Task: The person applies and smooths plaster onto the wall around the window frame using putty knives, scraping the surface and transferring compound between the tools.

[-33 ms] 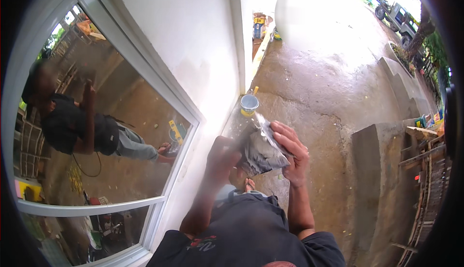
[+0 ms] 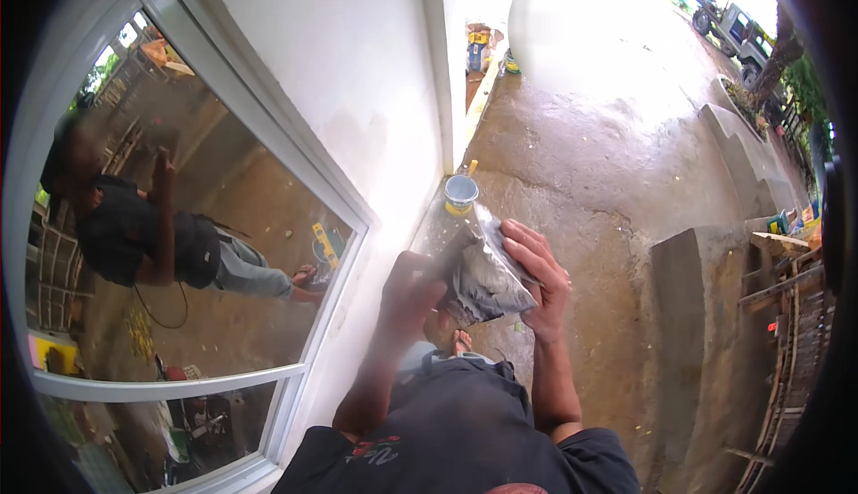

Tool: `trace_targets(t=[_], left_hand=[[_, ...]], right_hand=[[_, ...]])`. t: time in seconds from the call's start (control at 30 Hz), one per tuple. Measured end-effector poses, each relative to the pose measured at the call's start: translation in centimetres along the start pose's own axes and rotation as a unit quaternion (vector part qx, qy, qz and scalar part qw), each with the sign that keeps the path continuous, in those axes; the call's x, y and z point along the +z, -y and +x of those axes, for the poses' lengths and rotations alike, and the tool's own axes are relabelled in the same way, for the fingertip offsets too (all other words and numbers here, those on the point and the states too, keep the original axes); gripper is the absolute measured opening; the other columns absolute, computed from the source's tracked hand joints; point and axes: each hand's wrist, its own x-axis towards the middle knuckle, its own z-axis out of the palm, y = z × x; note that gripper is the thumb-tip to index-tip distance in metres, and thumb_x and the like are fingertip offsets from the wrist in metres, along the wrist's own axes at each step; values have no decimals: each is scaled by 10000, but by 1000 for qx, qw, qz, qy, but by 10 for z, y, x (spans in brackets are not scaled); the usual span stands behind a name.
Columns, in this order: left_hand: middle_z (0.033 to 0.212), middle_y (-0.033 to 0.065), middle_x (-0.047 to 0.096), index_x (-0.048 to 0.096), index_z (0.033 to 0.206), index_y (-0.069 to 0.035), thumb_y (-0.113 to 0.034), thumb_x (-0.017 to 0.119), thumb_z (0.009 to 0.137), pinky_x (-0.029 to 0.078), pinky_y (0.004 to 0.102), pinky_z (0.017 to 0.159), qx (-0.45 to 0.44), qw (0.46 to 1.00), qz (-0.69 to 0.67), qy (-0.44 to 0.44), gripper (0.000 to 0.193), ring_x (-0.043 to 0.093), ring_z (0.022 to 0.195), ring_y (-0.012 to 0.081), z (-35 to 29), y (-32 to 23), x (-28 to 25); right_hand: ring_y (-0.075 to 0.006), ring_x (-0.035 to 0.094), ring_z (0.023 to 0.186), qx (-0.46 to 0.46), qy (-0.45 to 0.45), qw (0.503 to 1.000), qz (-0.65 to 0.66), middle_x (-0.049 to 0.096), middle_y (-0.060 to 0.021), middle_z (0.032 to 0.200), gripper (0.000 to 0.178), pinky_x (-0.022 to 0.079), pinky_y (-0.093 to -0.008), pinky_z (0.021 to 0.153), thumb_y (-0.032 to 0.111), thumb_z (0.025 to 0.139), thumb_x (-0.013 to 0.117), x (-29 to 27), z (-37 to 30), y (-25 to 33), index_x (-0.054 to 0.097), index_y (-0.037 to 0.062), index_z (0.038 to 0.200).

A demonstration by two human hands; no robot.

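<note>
Close to the white wall, my left hand (image 2: 413,293) is closed, with a wide grey spreader (image 2: 478,284) in it, smeared with white paste. The grip itself is partly hidden behind the fingers and shadow. Held from the other side by my right hand (image 2: 542,275) is a thin flat scraper blade (image 2: 490,230), its edge coated with the same paste. The fingers lie along the blade's outer face, with the thumb lower down. Both tools meet at a slant in front of my chest. How the blade's back is shaped cannot be seen.
A small paste-smeared bucket (image 2: 460,192) stands on the wet concrete floor (image 2: 572,163) by the wall corner. At left is a framed glass window (image 2: 214,226) showing reflections. A concrete block (image 2: 693,315) and bamboo fencing (image 2: 786,360) are at right; a vehicle (image 2: 742,38) is far off.
My right hand and its blade have shifted very slightly against the spreader. My left hand, the bucket and the surroundings look the same.
</note>
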Motion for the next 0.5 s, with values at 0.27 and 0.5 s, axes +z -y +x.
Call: trace_targets(t=[0.27, 0.5], left_hand=[[846, 83, 615, 531, 1156, -53, -82, 580, 946, 487, 278, 523, 95, 986, 139, 5, 217, 593, 634, 131, 14, 4, 7], [936, 81, 648, 483, 1239, -59, -147, 561, 1014, 455, 260, 501, 39, 998, 49, -32, 254, 606, 672, 126, 38, 41, 15]], right_hand=[[-170, 645, 1068, 292, -216, 926, 101, 690, -73, 1182, 276, 536, -324, 870, 15, 997, 547, -48, -61, -66, 665, 17, 1246], [-111, 671, 804, 340, -303, 842, 290, 684, -13, 951, 204, 555, -275, 695, 164, 989, 556, -96, -56, -4, 617, 22, 1123]])
